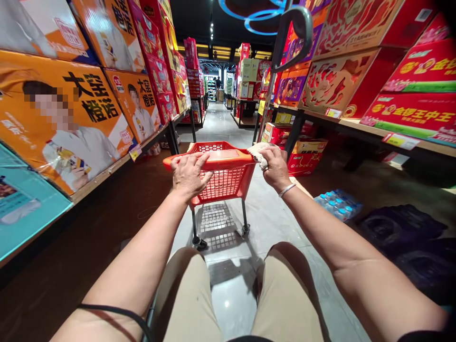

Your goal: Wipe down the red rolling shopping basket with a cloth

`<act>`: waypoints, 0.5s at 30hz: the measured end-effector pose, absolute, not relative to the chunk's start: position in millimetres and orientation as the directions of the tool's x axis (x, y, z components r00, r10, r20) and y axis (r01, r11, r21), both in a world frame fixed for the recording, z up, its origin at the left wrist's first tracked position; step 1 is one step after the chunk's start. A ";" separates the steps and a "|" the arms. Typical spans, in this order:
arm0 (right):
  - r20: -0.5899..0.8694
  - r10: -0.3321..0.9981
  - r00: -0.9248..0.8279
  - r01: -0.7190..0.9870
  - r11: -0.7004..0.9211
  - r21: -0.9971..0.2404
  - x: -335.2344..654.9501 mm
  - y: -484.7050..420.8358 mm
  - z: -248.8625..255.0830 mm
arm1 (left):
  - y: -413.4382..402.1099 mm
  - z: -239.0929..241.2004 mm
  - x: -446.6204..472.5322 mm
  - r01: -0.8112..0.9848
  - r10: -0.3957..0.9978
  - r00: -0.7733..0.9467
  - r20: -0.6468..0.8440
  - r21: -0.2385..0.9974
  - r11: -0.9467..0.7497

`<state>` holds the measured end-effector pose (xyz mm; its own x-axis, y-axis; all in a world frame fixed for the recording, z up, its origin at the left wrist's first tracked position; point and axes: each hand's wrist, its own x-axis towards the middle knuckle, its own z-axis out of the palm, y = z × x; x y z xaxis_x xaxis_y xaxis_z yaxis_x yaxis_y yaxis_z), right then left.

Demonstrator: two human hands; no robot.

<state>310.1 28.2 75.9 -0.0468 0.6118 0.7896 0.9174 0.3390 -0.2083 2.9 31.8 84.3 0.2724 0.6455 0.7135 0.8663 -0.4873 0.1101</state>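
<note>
A small red shopping cart [224, 183] with a lattice basket stands in the aisle in front of my knees. My left hand [189, 175] rests over the left part of its orange-red handle [228, 160], fingers curled across the top and thumb apart below. At the right end of the handle, my right hand [275, 164] grips a crumpled whitish cloth [261, 153], which touches the handle end. The fingertips of that hand are partly hidden by the cloth.
Stacked orange drink boxes [42, 118] line the left shelf; red gift boxes [420, 111] fill the right one. A grey looped handle [295, 38] on a pole rises at right. Wrapped water bottles [337, 204] and dark packs [399, 228] sit low at right. The aisle floor [219, 114] runs ahead.
</note>
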 end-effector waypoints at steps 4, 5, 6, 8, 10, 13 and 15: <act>0.751 0.621 -0.223 0.892 0.442 -0.100 309.4 23.4 97.2 | 39.5 85.4 -14.0 0.878 0.648 0.266 0.714 0.099 -0.469; 0.736 0.639 -0.224 0.893 0.436 -0.107 312.4 26.4 104.7 | 41.4 86.3 -17.1 0.873 0.649 0.269 0.712 0.105 -0.476; 0.713 0.668 -0.214 0.897 0.422 -0.127 316.0 30.9 112.2 | 43.3 87.4 -19.4 0.867 0.651 0.272 0.709 0.114 -0.486; 0.642 0.742 -0.191 0.898 0.397 -0.192 323.4 42.0 125.1 | 47.1 89.6 -22.4 0.854 0.659 0.274 0.700 0.138 -0.501; 0.569 0.800 -0.190 0.887 0.389 -0.250 328.3 51.8 132.8 | 51.1 91.1 -24.3 0.849 0.673 0.269 0.689 0.161 -0.504; 0.551 0.809 -0.206 0.885 0.394 -0.249 326.7 55.2 132.6 | 57.9 91.0 -28.7 0.852 0.689 0.239 0.684 0.193 -0.487; 0.602 0.776 -0.189 0.900 0.382 -0.210 320.0 49.9 126.9 | 63.1 89.8 -34.2 0.852 0.694 0.214 0.687 0.216 -0.477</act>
<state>320.0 49.9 126.9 -0.1893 0.7761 0.6016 0.9000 0.3821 -0.2097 -34.2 63.1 89.8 0.2144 0.6941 0.6872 0.8523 -0.4767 0.2155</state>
